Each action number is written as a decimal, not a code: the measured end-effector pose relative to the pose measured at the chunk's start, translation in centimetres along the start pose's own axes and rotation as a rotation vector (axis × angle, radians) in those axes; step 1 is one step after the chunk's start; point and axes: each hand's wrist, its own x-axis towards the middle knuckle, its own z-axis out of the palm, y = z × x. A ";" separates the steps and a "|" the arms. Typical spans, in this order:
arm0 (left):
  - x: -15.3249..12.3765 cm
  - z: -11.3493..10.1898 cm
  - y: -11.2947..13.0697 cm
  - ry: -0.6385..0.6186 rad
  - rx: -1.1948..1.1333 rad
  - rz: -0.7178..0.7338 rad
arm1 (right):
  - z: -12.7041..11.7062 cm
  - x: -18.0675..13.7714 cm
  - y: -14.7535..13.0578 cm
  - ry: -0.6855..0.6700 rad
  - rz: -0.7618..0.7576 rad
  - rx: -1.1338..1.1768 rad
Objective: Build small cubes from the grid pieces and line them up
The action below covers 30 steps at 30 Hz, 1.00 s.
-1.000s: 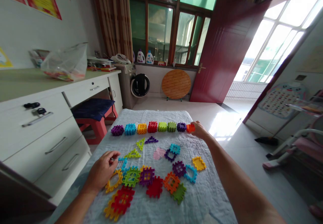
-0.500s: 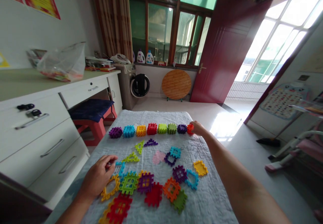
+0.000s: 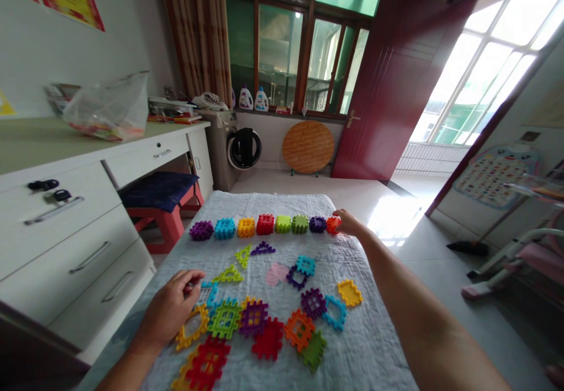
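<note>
My right hand (image 3: 347, 223) reaches to the far right edge of the cloth. Its fingers close on an orange toy cube (image 3: 333, 224) at the end of a row of notched plastic cubes. Beside it stands a dark purple cube (image 3: 317, 224), then a green cube (image 3: 300, 224), a red cube (image 3: 265, 224) and others, ending with a purple cube (image 3: 201, 230). My left hand (image 3: 176, 303) rests at the near left, fingers loosely curled with nothing visible in them. It lies beside a blue interlocking piece (image 3: 208, 293) and a yellow ring-like piece (image 3: 192, 327).
Flat interlocking pieces lie on the pale cloth (image 3: 352, 356), among them a red panel (image 3: 268, 339), a yellow square (image 3: 349, 293) and a purple triangle (image 3: 263, 248). A white desk (image 3: 88, 209) and a stool (image 3: 165, 194) stand left. A red door (image 3: 392, 85) stands beyond.
The orange cube has turned slightly in my right hand's fingers at the end of the row. My left hand and the other pieces stay put.
</note>
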 end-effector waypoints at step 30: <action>-0.1 -0.2 0.2 -0.012 0.029 0.039 | 2.1 -10.0 -5.7 0.139 -0.217 0.215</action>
